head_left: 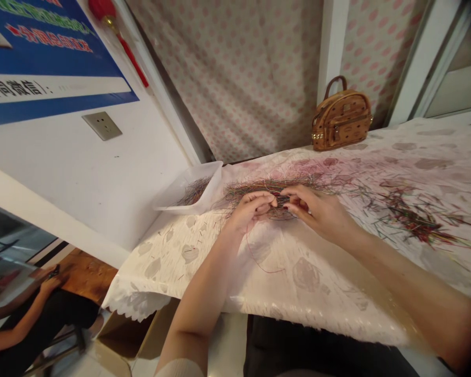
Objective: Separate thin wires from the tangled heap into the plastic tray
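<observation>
Left hand point(251, 209) and right hand point(316, 212) pinch wires point(275, 186)

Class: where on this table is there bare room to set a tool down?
Bare cloth lies left of the left forearm, before the plastic tray. More lies right of that forearm, past a red wire. Loose wires crowd beyond the right hand.

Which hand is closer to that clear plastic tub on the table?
Left. The left hand sits close beside the clear plastic tub, not touching it. The right hand is farther off, beyond the left hand.
</observation>
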A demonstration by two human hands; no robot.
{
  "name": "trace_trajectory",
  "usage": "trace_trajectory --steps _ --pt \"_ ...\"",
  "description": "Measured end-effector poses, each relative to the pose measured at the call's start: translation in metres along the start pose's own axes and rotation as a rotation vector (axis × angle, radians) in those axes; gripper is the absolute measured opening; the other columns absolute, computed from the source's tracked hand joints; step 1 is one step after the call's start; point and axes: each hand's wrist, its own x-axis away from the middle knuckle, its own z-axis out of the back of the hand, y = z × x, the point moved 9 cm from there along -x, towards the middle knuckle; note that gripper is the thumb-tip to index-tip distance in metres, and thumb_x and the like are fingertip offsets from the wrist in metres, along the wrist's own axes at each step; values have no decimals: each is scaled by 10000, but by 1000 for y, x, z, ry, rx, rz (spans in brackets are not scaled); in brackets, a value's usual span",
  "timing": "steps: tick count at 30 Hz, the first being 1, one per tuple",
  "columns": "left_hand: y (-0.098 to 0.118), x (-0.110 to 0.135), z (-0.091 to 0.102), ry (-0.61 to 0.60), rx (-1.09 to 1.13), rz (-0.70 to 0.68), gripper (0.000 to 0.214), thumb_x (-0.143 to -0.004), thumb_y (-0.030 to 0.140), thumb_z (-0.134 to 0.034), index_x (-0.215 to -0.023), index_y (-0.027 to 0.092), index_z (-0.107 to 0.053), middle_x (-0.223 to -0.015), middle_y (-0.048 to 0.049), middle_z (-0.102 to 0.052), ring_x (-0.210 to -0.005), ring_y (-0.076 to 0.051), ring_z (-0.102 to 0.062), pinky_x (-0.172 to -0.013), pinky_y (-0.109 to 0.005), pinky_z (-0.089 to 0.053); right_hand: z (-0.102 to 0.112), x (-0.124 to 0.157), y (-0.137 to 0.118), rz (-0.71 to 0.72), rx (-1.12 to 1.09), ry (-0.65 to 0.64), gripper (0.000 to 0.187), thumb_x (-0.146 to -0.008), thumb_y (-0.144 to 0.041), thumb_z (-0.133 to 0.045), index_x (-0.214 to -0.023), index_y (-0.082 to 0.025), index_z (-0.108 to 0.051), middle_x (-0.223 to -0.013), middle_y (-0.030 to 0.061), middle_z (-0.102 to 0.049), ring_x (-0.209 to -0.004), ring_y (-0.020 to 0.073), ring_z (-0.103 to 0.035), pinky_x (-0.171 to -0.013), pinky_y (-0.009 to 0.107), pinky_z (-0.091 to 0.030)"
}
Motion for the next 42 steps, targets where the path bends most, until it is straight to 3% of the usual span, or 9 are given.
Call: trace_trajectory --steps 5,10,14,20,29,42 --pt "-10 -1 -4 -56 20 88 273 -784 380 -693 -727 124 -618 -514 95 -200 -426 -26 -134 -407 -188 -113 -4 0 -4 32 6 -51 247 -973 -264 -475 -1195 -239 -579 -1060 69 -697 -870 211 -679 -676 313 -503" --pt "-10 0 -5 -59 7 65 274 -792 382 -699 -723 126 -630 -507 96 -198 -432 -30 -135 -418 -200 -113 -6 0 -2 19 -12 -71 241 -968 -262 -495 -1195 -251 -578 -1082 58 -689 -872 204 -671 -681 313 -490" --pt "-2 1 -5 -25 -62 -6 293 -800 412 -694 -736 132 -637 -518 91 -209 -444 -34 -154 -430 -204 -131 -5 0 -3 29 -63 -50 197 -977 -271 -486 -1147 -244 -580 -1065 59 -692 -871 201 -667 -700 318 -484" --pt "5 -1 0 68 -217 -126 341 -788 464 -694 -729 132 -641 -608 27 -481 -472 -32 -288 -448 -210 -202 -5 0 2 -39 -147 -5 152 -956 -261 -506 -1074 -230 -597 -969 44 -703 -802 181 -668 -690 305 -481" --pt "28 5 -9 114 -434 -321 345 -836 447 -646 -708 127 -648 -641 3 -544 -584 -76 -429 -567 -227 -334 -8 0 12 -199 -290 -2 96 -918 -286 -537 -959 -233 -606 -870 26 -691 -771 180 -642 -697 317 -472" --pt "37 12 -21 152 -797 -519 252 -914 324 -549 -781 155 -681 -715 -23 -636 -652 -114 -511 -612 -240 -374 -18 3 28 -464 -677 37 68 -828 -284 -577 -810 -219 -566 -578 -46 -473 -491 104 -427 -479 258 -335"
